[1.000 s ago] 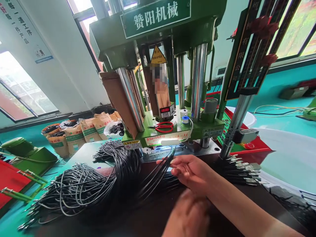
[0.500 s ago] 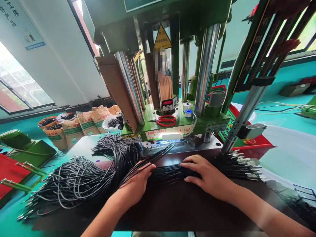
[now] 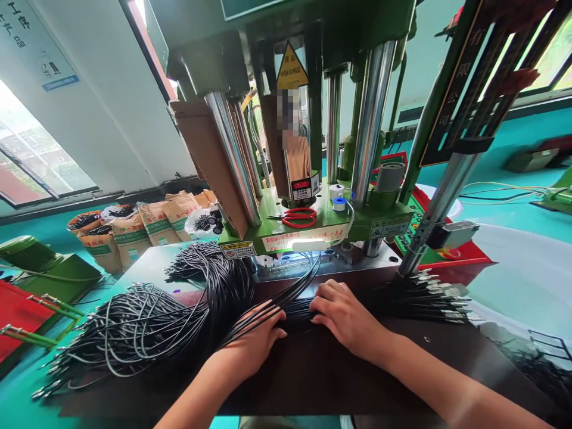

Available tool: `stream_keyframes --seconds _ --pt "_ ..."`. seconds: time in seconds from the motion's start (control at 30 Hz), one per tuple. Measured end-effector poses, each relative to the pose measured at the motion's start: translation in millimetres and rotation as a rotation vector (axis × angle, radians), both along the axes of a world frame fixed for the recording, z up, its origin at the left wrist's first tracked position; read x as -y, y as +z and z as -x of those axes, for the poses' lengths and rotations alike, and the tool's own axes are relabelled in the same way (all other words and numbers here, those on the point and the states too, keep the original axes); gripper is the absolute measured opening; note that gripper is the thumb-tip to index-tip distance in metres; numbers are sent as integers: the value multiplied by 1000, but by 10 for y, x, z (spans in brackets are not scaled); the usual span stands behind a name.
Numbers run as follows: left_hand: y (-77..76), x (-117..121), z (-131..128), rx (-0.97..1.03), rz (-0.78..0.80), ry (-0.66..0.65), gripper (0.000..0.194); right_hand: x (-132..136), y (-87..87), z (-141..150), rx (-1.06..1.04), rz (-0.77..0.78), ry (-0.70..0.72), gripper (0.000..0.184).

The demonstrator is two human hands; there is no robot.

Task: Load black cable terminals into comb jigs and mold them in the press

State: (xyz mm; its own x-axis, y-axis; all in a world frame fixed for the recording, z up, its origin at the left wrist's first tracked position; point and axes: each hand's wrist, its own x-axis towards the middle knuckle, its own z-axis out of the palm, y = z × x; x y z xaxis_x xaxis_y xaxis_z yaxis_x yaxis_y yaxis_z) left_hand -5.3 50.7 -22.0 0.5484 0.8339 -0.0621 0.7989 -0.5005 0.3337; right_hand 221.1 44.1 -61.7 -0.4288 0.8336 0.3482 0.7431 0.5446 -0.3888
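Note:
A bundle of black cables (image 3: 384,304) lies across the dark tabletop (image 3: 308,381), its pale-tipped ends fanned out at the right. My right hand (image 3: 344,313) grips the bundle's left part, with fingers curled over it. Close by on the left, my left hand (image 3: 254,339) has its fingers bent around cables. Several loose strands (image 3: 297,283) pass over its back and rise toward the green press (image 3: 272,229). Its fingertips are partly hidden. Left of it sits a large heap of black cables (image 3: 138,328) with metal ends.
Red-handled scissors (image 3: 300,218) and a blue-and-white spool (image 3: 339,204) rest on the press ledge. Steel columns (image 3: 369,119) stand above. Paper sacks (image 3: 129,235) line the floor at the left. A large white tub (image 3: 513,274) is at the right. A person (image 3: 297,155) shows behind the press.
My right hand has slid left along the bundle, nearer my left hand, and its fingers have curled in more. My left hand has shifted slightly right and down.

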Motion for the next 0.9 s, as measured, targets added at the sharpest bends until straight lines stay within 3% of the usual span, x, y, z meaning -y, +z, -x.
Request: stream_keyframes --seconds 0.2,0.47,0.63,0.9 --pt "8 20 -28 14 -8 -18 17 -8 76 27 75 8 12 10" --pt "-87 20 -12 -55 -34 28 30 49 257 17 -33 57 50 10" --pt "-130 8 2 -118 -34 31 25 43 230 -25 71 139 53 9" --pt "-14 19 7 -77 60 -23 18 56 195 3 126 211 35 14"
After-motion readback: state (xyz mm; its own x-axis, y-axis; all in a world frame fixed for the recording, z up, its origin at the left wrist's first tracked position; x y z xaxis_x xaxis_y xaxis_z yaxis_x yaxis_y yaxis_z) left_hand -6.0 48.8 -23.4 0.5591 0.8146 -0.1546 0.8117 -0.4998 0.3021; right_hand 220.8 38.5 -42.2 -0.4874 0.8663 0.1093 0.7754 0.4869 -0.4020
